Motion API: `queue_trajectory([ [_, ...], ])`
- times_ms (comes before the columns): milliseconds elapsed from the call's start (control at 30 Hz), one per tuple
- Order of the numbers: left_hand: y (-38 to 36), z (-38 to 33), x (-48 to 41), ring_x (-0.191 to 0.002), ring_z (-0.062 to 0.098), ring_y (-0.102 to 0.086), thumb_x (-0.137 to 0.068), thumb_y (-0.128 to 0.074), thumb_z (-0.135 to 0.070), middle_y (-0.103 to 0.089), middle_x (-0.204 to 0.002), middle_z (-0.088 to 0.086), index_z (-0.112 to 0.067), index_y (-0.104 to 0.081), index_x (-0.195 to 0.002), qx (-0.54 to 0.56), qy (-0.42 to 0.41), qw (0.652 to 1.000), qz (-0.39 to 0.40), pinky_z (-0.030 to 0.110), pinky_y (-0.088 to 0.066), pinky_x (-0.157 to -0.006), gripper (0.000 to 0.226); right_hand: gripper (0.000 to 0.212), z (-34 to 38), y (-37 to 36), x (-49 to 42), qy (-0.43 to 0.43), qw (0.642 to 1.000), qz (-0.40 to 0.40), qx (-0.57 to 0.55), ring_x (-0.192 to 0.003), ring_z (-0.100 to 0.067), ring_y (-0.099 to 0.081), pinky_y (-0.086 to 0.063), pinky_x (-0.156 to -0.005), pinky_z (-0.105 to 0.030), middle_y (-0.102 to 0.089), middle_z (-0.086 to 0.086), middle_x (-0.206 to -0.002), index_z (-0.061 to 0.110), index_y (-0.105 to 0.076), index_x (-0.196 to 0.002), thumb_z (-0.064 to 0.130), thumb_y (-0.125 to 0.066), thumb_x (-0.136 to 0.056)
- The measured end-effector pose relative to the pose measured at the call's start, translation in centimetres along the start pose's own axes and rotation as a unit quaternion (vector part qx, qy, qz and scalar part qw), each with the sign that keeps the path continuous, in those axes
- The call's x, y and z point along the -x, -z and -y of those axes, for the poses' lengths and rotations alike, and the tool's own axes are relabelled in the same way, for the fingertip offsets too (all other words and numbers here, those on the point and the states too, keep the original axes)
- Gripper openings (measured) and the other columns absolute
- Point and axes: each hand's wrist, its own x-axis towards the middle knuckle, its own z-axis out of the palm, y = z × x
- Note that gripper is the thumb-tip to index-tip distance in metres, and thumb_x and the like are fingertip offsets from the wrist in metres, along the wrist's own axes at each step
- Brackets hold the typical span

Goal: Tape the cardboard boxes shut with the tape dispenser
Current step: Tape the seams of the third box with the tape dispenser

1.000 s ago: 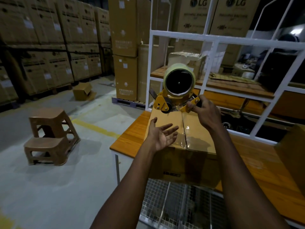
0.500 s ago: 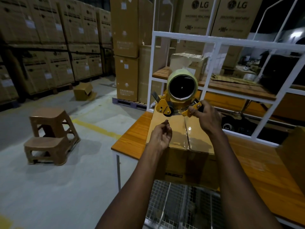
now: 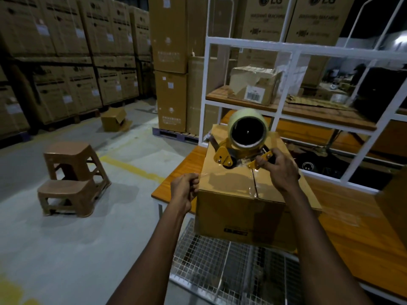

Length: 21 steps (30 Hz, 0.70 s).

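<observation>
While my right hand [image 3: 284, 170] holds the yellow tape dispenser [image 3: 240, 148] on top of the cardboard box [image 3: 240, 208], fingers wrapped round its handle, my left hand [image 3: 185, 190] is pinched closed on the free end of clear tape [image 3: 204, 175] at the box's left top edge. Half a sec ago that left hand was over the lid, fingers just closing; a sec ago it was open, palm up, w/ nothing in it. So the change is this: I've caught the tape end and drawn a strip out leftward from the dispenser, across the lid toward the left side.

The box sits on the near corner of an orange wooden table [image 3: 176, 172], w/ a wire mesh shelf [image 3: 220, 267] below the table edge. Its top flaps are down, and the centre seam [image 3: 254, 183] running front to back looks glossy, prob already taped, tho I can't be sure. The roll on the dispenser faces me, dark core visible.

My read: this strip goes crosswise over the seam. Next the end wants pressing down on the left side wall, then the dispenser pulled right across the lid & cut.

Background: white metal rack [image 3: 286, 47] behind the table, stacked brown plastic stools [image 3: 72, 177] on the floor to the left, tall stacks of cartons beyond
</observation>
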Motion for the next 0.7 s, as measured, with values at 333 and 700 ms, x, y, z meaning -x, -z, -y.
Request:
queue_trajectory([
  [333, 3.7, 2.8, -2.2, -0.044, 0.014, -0.039, -0.091, -0.061, 0.000, -0.052, -0.056, 0.007, -0.002, -0.060, -0.072, -0.113, -0.031, 0.993, -0.006, 0.025, -0.034, -0.041, 0.019, 0.086, -1.9, -3.4, 1.9, -0.003, 0.994, 0.067, 0.087, -0.104, -0.030, -0.052, -0.025, -0.080, -0.039, -0.061, -0.006, -0.102, 0.016, -0.056, -0.112, 0.081, -0.029, -0.063],
  [700, 5.0, 4.1, -3.3, -0.041, 0.009, -0.039, -0.092, -0.062, -0.003, -0.052, -0.057, 0.005, -0.004, -0.060, -0.074, -0.091, -0.016, 0.995, 0.021, 0.023, -0.034, -0.041, 0.018, 0.093, -2.2, -4.4, 2.1, 0.011, 0.990, 0.064, 0.127, -0.107, -0.031, -0.052, -0.030, -0.086, -0.045, -0.062, -0.011, -0.109, 0.013, -0.056, -0.120, 0.083, -0.029, -0.065],
])
